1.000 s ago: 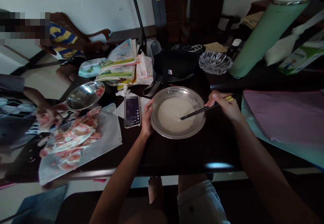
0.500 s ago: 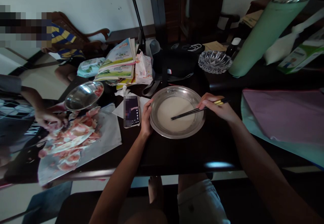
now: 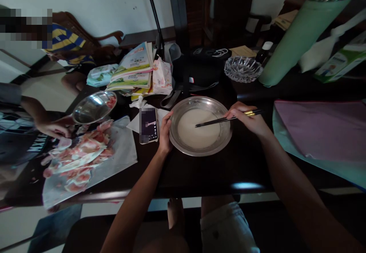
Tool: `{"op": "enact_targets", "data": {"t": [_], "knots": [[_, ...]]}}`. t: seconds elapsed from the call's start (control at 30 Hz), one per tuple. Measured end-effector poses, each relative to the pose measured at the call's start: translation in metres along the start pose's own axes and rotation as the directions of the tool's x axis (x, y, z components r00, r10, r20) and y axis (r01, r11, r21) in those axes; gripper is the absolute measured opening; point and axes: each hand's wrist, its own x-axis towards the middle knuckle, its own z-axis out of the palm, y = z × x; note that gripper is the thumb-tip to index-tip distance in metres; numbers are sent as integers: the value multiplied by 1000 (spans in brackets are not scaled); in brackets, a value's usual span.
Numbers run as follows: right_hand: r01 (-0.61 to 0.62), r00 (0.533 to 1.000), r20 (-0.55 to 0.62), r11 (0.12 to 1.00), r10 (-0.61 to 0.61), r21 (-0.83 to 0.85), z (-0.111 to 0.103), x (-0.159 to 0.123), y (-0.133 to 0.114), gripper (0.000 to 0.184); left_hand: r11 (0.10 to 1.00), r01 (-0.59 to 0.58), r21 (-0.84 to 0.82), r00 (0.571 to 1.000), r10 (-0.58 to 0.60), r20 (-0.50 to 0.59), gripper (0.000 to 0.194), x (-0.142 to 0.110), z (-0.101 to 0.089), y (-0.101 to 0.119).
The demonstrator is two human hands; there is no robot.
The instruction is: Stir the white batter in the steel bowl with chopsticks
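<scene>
A wide metal bowl [image 3: 200, 152] stands on the dark table in front of me. Pale, creamy batter [image 3: 197, 136] fills its lower part. My left hand [image 3: 165, 132] grips the bowl's left rim, thumb on top and fingers hidden underneath. Black chopsticks [image 3: 214, 121] with gold bands near their upper ends are held in my right hand [image 3: 243, 116], above the bowl's right rim. Their tips dip into the batter near its middle. Just left of my left hand lies a phone [image 3: 148, 125] with its screen lit, on white paper.
At the left, a co-worker's hand [image 3: 58, 129] is over raw meat pieces [image 3: 85, 150] on a whitish sheet [image 3: 120, 165], beside another metal bowl [image 3: 91, 111]. Books [image 3: 133, 70], a glass dish [image 3: 243, 70] and a tall green flask [image 3: 303, 39] stand behind. A purple folder [image 3: 328, 131] lies right.
My right hand has moved the chopsticks through the batter, their tips going left and then slightly up. My left hand stays on the bowl. The co-worker's hand has shifted over the meat.
</scene>
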Motion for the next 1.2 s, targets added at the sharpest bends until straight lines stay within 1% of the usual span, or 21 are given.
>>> {"op": "enact_targets", "data": {"t": [0.07, 0.1, 0.13, 0.23, 0.3, 0.37, 0.43, 0.47, 0.5, 0.57, 0.63, 0.67, 0.7, 0.77, 0.83, 0.87, 0.93, 1.0, 1.03, 1.1, 1.2], "knots": [[-8, 996, -89, 999, 11, 37, -3, 0, 2, 43, 1000, 14, -17, 1000, -14, -4, 49, 0, 1, 0], [-10, 995, -98, 998, 16, 57, -4, -1, 2, 46, 999, 20, -27, 1000, -21, -5, 49, 0, 1, 0], [-11, 996, -83, 997, 17, 72, -4, -1, 2, 47, 999, 25, -34, 1000, -26, -5, 50, 0, 1, 0], [-8, 999, 43, 999, 5, 52, -1, -1, 1, 44, 999, 28, -33, 1000, -28, -9, 50, 0, 0, 0], [10, 997, 71, 1000, -10, 7, 1, -1, 0, 38, 999, 31, -27, 999, -31, -7, 49, 0, 0, -1], [16, 1000, 9, 1000, -16, -15, 0, 0, 0, 37, 999, 34, -27, 999, -33, 1, 48, 0, -1, 0], [-2, 998, -69, 1000, 3, 11, -3, 0, 1, 41, 999, 33, -30, 999, -33, 5, 48, 0, -1, -1], [-12, 997, -78, 999, 14, 33, -4, 0, 1, 44, 999, 33, -31, 999, -33, 2, 49, 0, -1, -1], [-20, 998, -62, 998, 24, 52, -4, 0, 0, 46, 999, 35, -33, 999, -35, -3, 49, 0, 0, -1], [-24, 999, 24, 998, 22, 64, -3, -1, -1, 46, 998, 44, -37, 999, -44, -10, 51, 0, 0, -1], [-9, 994, 107, 999, 5, 40, 0, -1, -1, 42, 999, 40, -33, 999, -41, -12, 52, 0, 0, -1], [2, 993, 119, 1000, -5, 24, 1, 0, -1, 39, 999, 34, -30, 999, -35, -15, 52, 0, 0, -1], [12, 994, 105, 1000, -13, 11, 1, 0, -1, 38, 999, 27, -26, 999, -27, -18, 52, 0, 0, -1], [15, 1000, 18, 1000, -15, 3, 0, 0, 0, 37, 1000, 19, -25, 999, -19, -28, 52, 0, 0, -1], [2, 998, -57, 1000, 0, 30, -3, 0, 1, 41, 999, 23, -32, 999, -24, -28, 52, 1, 0, -2], [-3, 998, -62, 999, 6, 50, -4, 0, 1, 43, 999, 25, -34, 999, -26, -19, 51, 1, -1, -3], [-9, 1000, -3, 997, 9, 76, -4, -1, 0, 45, 999, 27, -30, 1000, -26, 6, 49, 1, -2, -4], [-5, 996, 86, 998, 0, 56, -1, -1, -1, 42, 1000, 19, -22, 1000, -19, 23, 48, 1, -3, -4], [-2, 994, 108, 999, -2, 33, 0, -1, -1, 40, 1000, 17, -20, 1000, -16, 27, 48, 1, -3, -4], [6, 997, 77, 1000, -6, -1, 1, -1, -1, 38, 1000, 19, -23, 1000, -18, 22, 48, 1, -3, -3], [1, 999, -41, 1000, 0, 26, -2, 0, 0, 42, 999, 24, -30, 1000, -24, 6, 49, 1, -2, -2]]}}
